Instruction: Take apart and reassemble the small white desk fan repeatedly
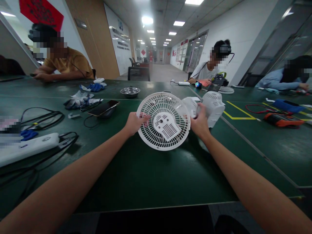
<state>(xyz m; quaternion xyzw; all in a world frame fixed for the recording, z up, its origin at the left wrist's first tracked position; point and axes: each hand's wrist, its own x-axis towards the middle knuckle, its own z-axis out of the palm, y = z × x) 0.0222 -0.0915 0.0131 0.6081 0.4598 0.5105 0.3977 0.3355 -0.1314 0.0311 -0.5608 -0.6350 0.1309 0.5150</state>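
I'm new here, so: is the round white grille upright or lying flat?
Upright: the grille shows its face nearly head-on, left hand at its rim.

Left hand [133, 123]: grips the left rim of the round white plastic slotted fan grille [171, 129], thumb on its face.
Grille attitude: tilted upright over the dark green tabletop [156, 182].
Right hand [200, 123]: at the grille's right rim, beside the white plastic vented fan housing [214, 109]; exact grip unclear.
Bowl position: shallow round silver metal bowl [130, 92], beyond the left hand.
Right-side equipment: orange-and-black handheld device [282, 120].
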